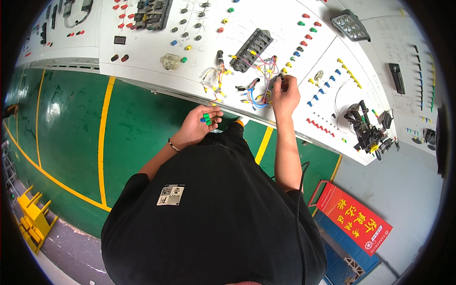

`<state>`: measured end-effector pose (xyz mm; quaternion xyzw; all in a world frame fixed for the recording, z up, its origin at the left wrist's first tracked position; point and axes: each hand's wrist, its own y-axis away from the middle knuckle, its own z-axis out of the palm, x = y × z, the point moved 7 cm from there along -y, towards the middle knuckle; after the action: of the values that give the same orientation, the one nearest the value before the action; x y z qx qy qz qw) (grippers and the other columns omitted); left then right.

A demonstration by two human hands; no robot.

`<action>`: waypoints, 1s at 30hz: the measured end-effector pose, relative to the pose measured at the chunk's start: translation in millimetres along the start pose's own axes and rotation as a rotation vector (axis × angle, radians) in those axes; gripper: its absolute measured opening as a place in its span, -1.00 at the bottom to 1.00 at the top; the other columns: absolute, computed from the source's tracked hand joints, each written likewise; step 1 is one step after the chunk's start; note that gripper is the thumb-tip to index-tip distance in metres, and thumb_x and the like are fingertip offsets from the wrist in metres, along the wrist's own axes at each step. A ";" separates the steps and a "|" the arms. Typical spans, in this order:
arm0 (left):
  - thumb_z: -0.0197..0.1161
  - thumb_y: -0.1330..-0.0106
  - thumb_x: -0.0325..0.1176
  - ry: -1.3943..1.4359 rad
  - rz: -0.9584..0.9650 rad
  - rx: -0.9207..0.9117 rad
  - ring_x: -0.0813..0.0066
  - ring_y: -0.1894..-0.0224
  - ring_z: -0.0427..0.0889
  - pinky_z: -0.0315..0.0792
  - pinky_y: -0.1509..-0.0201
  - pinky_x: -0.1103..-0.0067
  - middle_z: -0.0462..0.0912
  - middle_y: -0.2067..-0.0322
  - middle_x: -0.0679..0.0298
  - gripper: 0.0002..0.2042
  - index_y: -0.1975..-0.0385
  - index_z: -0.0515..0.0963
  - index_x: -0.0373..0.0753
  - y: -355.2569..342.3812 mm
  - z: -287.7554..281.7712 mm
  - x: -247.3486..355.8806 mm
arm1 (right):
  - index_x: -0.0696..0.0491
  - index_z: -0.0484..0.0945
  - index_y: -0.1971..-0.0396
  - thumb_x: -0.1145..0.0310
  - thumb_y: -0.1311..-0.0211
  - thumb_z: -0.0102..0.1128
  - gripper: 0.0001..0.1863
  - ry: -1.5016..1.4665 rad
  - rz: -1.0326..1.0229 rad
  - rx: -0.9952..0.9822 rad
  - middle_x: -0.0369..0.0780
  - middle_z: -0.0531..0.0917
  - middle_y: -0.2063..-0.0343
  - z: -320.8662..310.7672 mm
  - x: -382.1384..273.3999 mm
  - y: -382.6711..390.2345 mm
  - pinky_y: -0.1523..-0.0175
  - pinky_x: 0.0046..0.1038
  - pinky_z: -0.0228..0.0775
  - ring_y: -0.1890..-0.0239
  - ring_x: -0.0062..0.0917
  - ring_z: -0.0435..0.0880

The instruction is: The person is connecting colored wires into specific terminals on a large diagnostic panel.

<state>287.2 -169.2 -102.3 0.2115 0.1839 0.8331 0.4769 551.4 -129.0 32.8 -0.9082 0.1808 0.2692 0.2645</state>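
My left hand (194, 124) is half curled in front of the white panel (147, 71). It holds small green and blue terminal posts (207, 118) against its fingers. My right hand (286, 97) reaches onto the panel with its fingers pinched together. A small dark piece shows at its fingertips, too covered to name, beside a yellow terminal post (284, 70). To the left of that hand lie loose blue wires (259, 99) and pink wires (271, 66). Another wire bundle with yellow ends (220, 76) hangs from a black cylindrical part. Above them a black fuse-box-like block (251, 49) is mounted on the panel.
Rows of coloured terminal posts (324, 84) stand on the panel. A lamp (350, 25) sits at the upper right, and a black mechanical assembly (365, 128) projects at the right. Below the panel's edge is green floor (71, 123) with yellow lines. A red sign (354, 216) stands lower right.
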 end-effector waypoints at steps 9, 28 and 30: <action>-0.04 -0.42 -0.29 -0.002 -0.006 -0.030 0.38 0.19 0.58 0.49 0.10 0.48 0.63 0.16 0.19 -0.72 0.06 0.51 -0.30 -4.2 1.6 -3.5 | 0.10 0.53 0.48 0.07 -0.25 0.19 -0.64 0.252 0.083 -0.137 -0.07 0.62 0.58 0.2 2.1 -11.2 0.33 -0.21 0.45 0.48 -0.09 0.62; -0.08 -0.44 -0.30 0.010 0.022 0.003 0.39 0.21 0.59 0.47 0.11 0.50 0.64 0.17 0.18 -0.70 0.06 0.52 -0.33 -2.0 -7.8 -0.1 | 0.11 0.58 0.52 0.03 -0.29 0.11 -0.58 0.269 0.077 -0.147 -0.06 0.62 0.64 1.5 -3.9 -10.5 0.33 -0.22 0.46 0.53 -0.09 0.61; -0.04 -0.44 -0.30 0.019 0.015 -0.011 0.40 0.21 0.59 0.47 0.11 0.50 0.64 0.19 0.19 -0.72 0.07 0.52 -0.32 -2.3 -6.9 -0.2 | 0.11 0.57 0.52 0.03 -0.28 0.11 -0.58 0.278 0.058 -0.165 -0.06 0.62 0.63 2.7 -4.0 -11.8 0.33 -0.21 0.46 0.53 -0.09 0.61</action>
<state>285.3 -169.0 -109.3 0.2024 0.1824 0.8396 0.4699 552.7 -117.4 37.7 -0.9498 0.2192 0.1623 0.1534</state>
